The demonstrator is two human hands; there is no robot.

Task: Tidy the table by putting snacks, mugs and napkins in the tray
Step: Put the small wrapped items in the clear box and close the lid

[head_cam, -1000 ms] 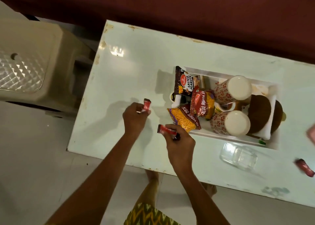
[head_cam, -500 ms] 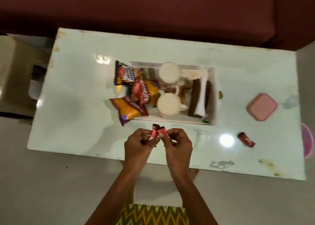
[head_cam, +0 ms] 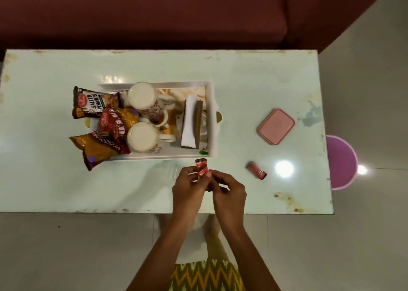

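My left hand (head_cam: 187, 186) and my right hand (head_cam: 229, 191) meet just in front of the white tray (head_cam: 211, 114), pinching two small red candy wrappers (head_cam: 202, 168) between their fingertips. The tray holds two upturned white mugs (head_cam: 142, 96) (head_cam: 143, 137), a salted peanuts packet (head_cam: 95, 102), two aloo bhujia packets (head_cam: 114, 123) (head_cam: 97, 150) hanging over its left rim, and white napkins in a brown holder (head_cam: 191, 123). A third red candy (head_cam: 256, 172) lies on the table to the right of my hands.
A pink square box (head_cam: 276, 126) sits on the pale table (head_cam: 55, 184) right of the tray. A clear glass piece (head_cam: 167, 169) lies left of my hands. Behind the table is a maroon sofa (head_cam: 154, 14); a purple stool (head_cam: 340, 162) stands at the right end.
My hands, each with a red candy, came together from the table's left part and now hold both candies side by side further right along the tray's front. The view swung right.
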